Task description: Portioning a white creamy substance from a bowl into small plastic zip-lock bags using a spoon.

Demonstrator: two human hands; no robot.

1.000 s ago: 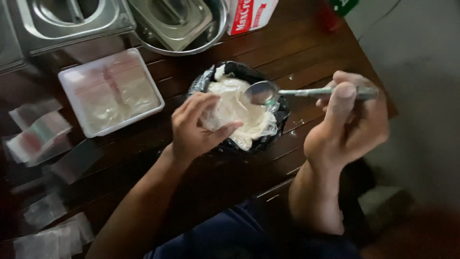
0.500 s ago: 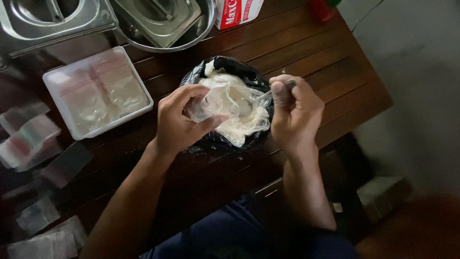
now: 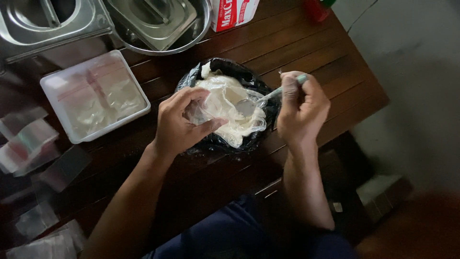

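Seen from above, near edge first: dark blue trousers [image 3: 230,235] below the dark wooden tabletop [image 3: 306,52], both forearms reaching up from them. To the near left, loose clear plastic bags [image 3: 36,218] scattered on the wood.

Mid-table, left hand [image 3: 179,124] curled around a small clear plastic bag [image 3: 211,108], fingers [image 3: 211,125] and thumb pinching its mouth open over the bowl. Right hand [image 3: 302,108] closed in a fist on the handle of a metal spoon [image 3: 247,106], spoon bowl lowered just beside the held bag's opening, over the pale mass. Beneath both hands, a round bowl lined with black plastic [image 3: 258,86], heaped with a creamy white paste [image 3: 230,96], sitting at the tabletop's centre, touching neither tray.

Left of the bowl, well apart from it, a white rectangular tray [image 3: 52,91] holding flat filled clear bags. Farther left, more bags stacked at the edge.

At the far side, a round steel basin [image 3: 196,36] with a steel lid resting inside, a rectangular steel container [image 3: 91,24] beside it, and a red-and-white carton [image 3: 235,12] just right of the basin. Grey floor [image 3: 412,72] off to the right.
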